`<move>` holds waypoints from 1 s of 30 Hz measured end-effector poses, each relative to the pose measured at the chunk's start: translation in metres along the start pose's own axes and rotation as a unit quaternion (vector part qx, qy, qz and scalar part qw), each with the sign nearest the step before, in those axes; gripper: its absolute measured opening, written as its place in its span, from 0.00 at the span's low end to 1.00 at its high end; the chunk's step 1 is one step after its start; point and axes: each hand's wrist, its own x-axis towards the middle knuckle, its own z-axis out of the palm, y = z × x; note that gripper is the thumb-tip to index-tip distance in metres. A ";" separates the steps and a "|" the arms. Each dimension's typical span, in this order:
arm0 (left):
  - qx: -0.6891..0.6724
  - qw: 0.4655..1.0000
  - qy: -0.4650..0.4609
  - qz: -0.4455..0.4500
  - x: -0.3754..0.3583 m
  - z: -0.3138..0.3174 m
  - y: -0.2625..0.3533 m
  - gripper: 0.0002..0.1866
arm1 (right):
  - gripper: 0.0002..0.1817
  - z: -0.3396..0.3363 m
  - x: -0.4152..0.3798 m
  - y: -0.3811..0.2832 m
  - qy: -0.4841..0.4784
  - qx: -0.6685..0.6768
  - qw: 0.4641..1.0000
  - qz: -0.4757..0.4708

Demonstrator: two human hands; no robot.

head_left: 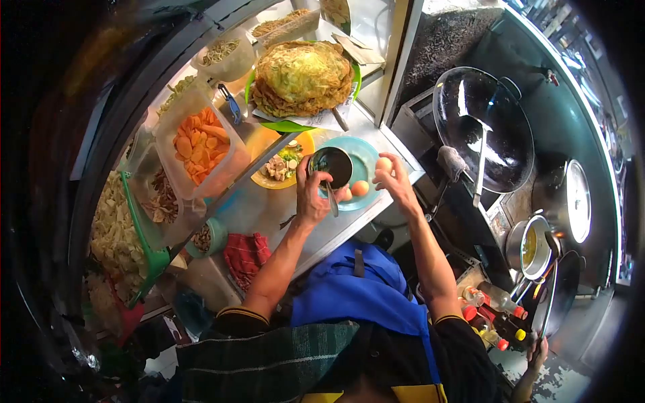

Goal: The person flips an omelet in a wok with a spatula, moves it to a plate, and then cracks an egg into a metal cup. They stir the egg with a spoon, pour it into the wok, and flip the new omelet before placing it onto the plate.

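Note:
My left hand (pixel 314 199) holds a dark metal cup (pixel 330 166) with a spoon (pixel 332 201) against it. The cup is over the left part of a light blue plate (pixel 363 158). My right hand (pixel 397 180) has its fingers bent round an egg (pixel 383 164) above the plate's right side. Another egg (pixel 360 188) lies on the plate between my hands, and one more sits beside my left fingertips. Left of the cup, an orange plate (pixel 308 140) bears cut meat and chopped greens.
A wok (pixel 510 87) with a ladle (pixel 482 154) stands at right, near pots (pixel 534 247) and bottles (pixel 494 295). Fried food (pixel 304 77) is piled at the top. Carrots (pixel 201 144) fill a tub at left. Another person's hand (pixel 537 352) shows at lower right.

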 end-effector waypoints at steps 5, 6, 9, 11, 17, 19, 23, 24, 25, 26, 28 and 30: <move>-0.019 0.999 0.028 0.014 0.012 0.006 0.004 0.26 | 0.23 0.004 -0.016 -0.041 -0.032 -0.170 0.974 -0.144; -0.045 0.999 -0.017 -0.025 0.007 0.010 -0.009 0.27 | 0.23 0.011 -0.022 -0.058 -0.026 -0.171 0.975 -0.142; -0.034 0.997 -0.064 -0.033 0.021 -0.003 -0.003 0.28 | 0.22 0.028 -0.033 -0.091 0.002 -0.360 0.894 -0.268; -0.060 0.995 -0.084 -0.017 0.019 -0.005 0.006 0.29 | 0.22 0.035 -0.042 -0.096 0.008 -0.380 0.884 -0.272; -0.131 0.979 -0.149 0.053 -0.002 0.009 0.033 0.30 | 0.20 0.031 -0.065 -0.068 0.047 -0.493 0.793 -0.355; -0.140 0.974 -0.171 0.048 -0.014 0.022 0.039 0.27 | 0.21 0.025 -0.083 -0.065 0.061 -0.509 0.801 -0.310; -0.191 0.962 -0.177 0.076 -0.018 0.026 0.059 0.32 | 0.23 0.022 -0.115 -0.070 0.136 -0.495 0.804 -0.299; -0.228 0.953 -0.190 0.055 -0.022 0.032 0.061 0.32 | 0.23 0.018 -0.121 -0.070 0.135 -0.507 0.795 -0.305; -0.229 0.953 -0.189 0.057 -0.025 0.037 0.065 0.32 | 0.23 0.010 -0.125 -0.066 0.136 -0.508 0.794 -0.306; -0.216 0.954 -0.196 0.071 -0.030 0.041 0.069 0.32 | 0.22 0.002 -0.130 -0.056 0.135 -0.509 0.804 -0.276; -0.200 0.956 -0.193 0.093 -0.022 0.047 0.075 0.32 | 0.22 -0.002 -0.130 -0.064 0.135 -0.512 0.808 -0.257; -0.230 0.940 -0.243 0.065 -0.032 0.047 0.086 0.32 | 0.22 -0.002 -0.152 -0.073 0.200 -0.515 0.782 -0.289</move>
